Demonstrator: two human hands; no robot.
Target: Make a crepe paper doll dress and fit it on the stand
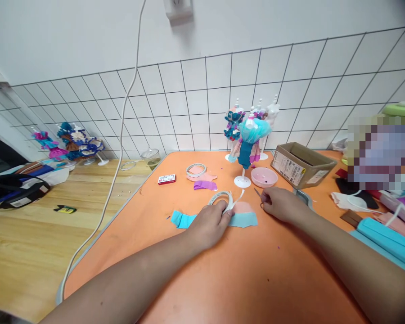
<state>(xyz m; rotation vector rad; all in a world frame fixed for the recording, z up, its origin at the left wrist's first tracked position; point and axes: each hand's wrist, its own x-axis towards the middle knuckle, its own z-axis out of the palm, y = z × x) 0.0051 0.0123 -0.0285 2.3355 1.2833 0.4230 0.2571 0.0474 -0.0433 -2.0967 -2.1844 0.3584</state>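
My left hand (209, 225) is closed around a roll of white tape (227, 198), and a loose tape end sticks up to its right. Under that hand a strip of turquoise crepe paper (243, 219) lies on the table, with a brighter blue end (182, 220) at the left and a pale pink piece behind. My right hand (277, 203) is closed on small scissors (257, 192); a pointed blade and part of a handle loop show, the rest is hidden by the fingers. Just beyond stands a small dress form (246, 153) with teal and turquoise paper clothing.
A pink bowl (264, 177) and cardboard box (302, 164) stand beyond my right hand. Another tape roll (196, 170), purple paper (205, 185) and a small red-white box (166, 179) lie farther back. Blue crepe paper (388, 240) lies at right. A white cable (121, 130) hangs at left.
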